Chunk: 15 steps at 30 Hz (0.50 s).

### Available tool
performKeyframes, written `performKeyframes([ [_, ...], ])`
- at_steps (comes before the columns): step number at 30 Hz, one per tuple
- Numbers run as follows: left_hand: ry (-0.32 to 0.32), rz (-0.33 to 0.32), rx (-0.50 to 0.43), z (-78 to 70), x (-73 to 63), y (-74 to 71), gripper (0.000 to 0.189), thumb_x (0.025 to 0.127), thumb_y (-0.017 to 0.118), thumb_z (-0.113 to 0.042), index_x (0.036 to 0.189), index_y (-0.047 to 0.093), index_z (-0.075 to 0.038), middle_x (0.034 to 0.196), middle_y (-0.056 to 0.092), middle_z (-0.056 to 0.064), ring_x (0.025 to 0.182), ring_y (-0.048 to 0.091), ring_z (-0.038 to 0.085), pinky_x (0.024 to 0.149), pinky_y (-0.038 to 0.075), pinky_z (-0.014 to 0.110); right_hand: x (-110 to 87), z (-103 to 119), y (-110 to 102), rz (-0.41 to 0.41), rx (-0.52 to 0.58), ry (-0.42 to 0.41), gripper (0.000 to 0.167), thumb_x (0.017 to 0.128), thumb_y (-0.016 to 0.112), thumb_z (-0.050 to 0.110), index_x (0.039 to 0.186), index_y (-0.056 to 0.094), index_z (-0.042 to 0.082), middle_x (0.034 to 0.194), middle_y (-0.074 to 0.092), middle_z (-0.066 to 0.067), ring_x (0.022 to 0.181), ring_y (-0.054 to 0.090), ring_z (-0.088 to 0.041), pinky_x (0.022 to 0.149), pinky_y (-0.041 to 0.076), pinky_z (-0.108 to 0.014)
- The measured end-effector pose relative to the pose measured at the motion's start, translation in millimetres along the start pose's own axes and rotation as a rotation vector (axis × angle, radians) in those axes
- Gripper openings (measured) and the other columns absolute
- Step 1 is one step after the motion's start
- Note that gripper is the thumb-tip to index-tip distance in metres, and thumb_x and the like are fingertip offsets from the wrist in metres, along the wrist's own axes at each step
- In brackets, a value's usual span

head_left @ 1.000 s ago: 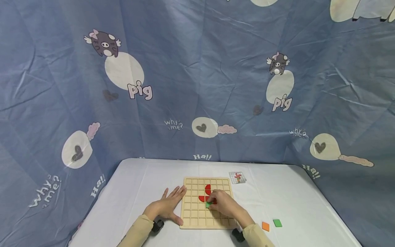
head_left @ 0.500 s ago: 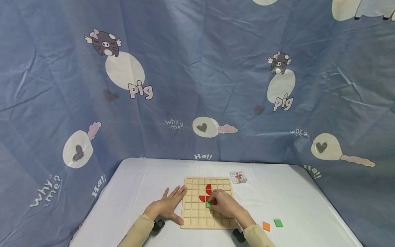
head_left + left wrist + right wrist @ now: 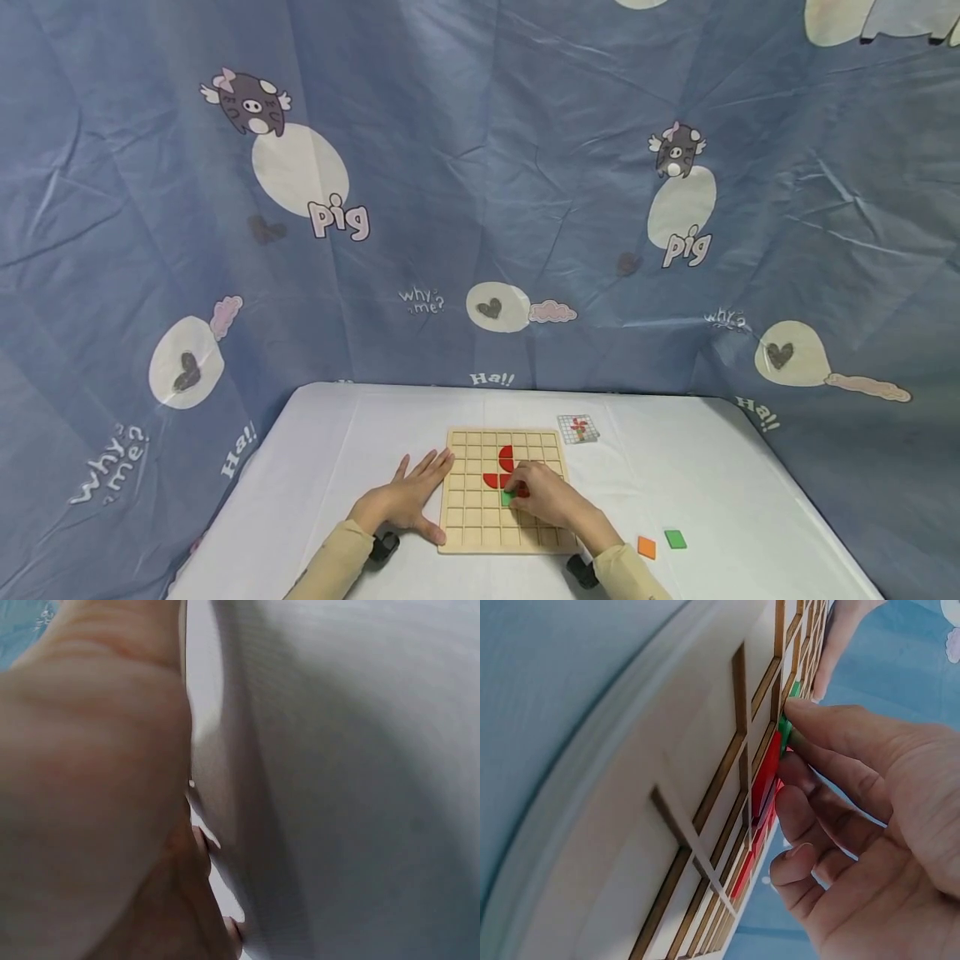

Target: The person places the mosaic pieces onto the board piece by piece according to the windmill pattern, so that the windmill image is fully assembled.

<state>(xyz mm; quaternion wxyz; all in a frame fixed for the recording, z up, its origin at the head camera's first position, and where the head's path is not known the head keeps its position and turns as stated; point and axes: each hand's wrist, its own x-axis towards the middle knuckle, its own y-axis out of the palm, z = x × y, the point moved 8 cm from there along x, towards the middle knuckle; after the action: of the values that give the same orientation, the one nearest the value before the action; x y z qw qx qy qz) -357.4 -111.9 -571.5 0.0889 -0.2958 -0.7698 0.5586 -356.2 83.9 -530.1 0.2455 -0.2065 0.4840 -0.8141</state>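
Note:
A wooden grid board (image 3: 476,533) lies on the white table. My left hand (image 3: 405,502) rests with spread fingers along the board's left edge; in the left wrist view mostly the palm (image 3: 90,787) shows. Over the middle of the board, my right hand (image 3: 546,496) pinches a small green square tile (image 3: 507,499) between thumb and fingers, at a cell just below the red pieces. The right wrist view shows the thumb and index finger on the green tile (image 3: 784,733), beside red pieces (image 3: 766,776). Red quarter-round pieces (image 3: 506,454) sit in nearby cells, one partly hidden by my fingers.
An orange tile (image 3: 647,547) and another green tile (image 3: 676,539) lie on the table right of my right forearm. Behind the board's right corner is a pattern card (image 3: 577,428) with a red, green and orange figure. A blue printed cloth (image 3: 480,208) hangs behind the table.
The green tile under my right fingers appears to sit slightly squarer to the grid than before. Both hands have stayed almost where they were.

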Motion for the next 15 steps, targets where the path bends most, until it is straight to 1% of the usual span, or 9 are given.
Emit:
performKeyframes([
  [3, -0.001, -0.001, -0.003, 0.1, 0.1, -0.4, 0.135, 0.056, 0.07, -0.074, 0.156, 0.008, -0.01, 0.164, 0.004, 0.009, 0.151, 0.004, 0.033, 0.118, -0.002, 0.064, 0.6, 0, 0, 0.004, 0.005, 0.003, 0.012, 0.082, 0.077, 0.015, 0.093, 0.072, 0.014, 0.092, 0.065, 0.007, 0.084, 0.055, -0.004, 0.073, 0.051, -0.022],
  [8, -0.009, 0.005, -0.017, -0.7, -0.5, 0.5, 0.134, 0.056, 0.071, -0.072, 0.156, 0.008, -0.01, 0.164, 0.004, 0.008, 0.151, 0.004, 0.032, 0.118, -0.003, 0.063, -1.5, -1, 0, -0.003, -0.021, 0.004, 0.015, 0.083, 0.076, 0.018, 0.097, 0.072, 0.015, 0.095, 0.065, 0.008, 0.09, 0.058, -0.006, 0.08, 0.054, -0.026],
  [11, -0.011, 0.006, -0.018, -1.5, -1.0, 1.5, 0.134, 0.055, 0.072, -0.071, 0.156, 0.007, -0.01, 0.164, 0.003, 0.008, 0.151, 0.004, 0.032, 0.118, -0.003, 0.063, -6.5, -2, -2, -0.023, -0.016, 0.005, 0.016, 0.085, 0.074, 0.021, 0.099, 0.071, 0.015, 0.098, 0.064, 0.008, 0.092, 0.057, -0.005, 0.081, 0.054, -0.026],
  [15, -0.003, -0.001, -0.018, -2.0, -1.6, 0.8, 0.134, 0.055, 0.072, -0.07, 0.156, 0.008, -0.011, 0.164, 0.003, 0.007, 0.151, 0.004, 0.032, 0.118, -0.003, 0.064, -18.0, -4, -9, -0.055, 0.038, 0.02, 0.019, 0.088, 0.071, 0.021, 0.105, 0.07, 0.013, 0.101, 0.065, 0.006, 0.09, 0.057, -0.007, 0.076, 0.053, -0.025],
])
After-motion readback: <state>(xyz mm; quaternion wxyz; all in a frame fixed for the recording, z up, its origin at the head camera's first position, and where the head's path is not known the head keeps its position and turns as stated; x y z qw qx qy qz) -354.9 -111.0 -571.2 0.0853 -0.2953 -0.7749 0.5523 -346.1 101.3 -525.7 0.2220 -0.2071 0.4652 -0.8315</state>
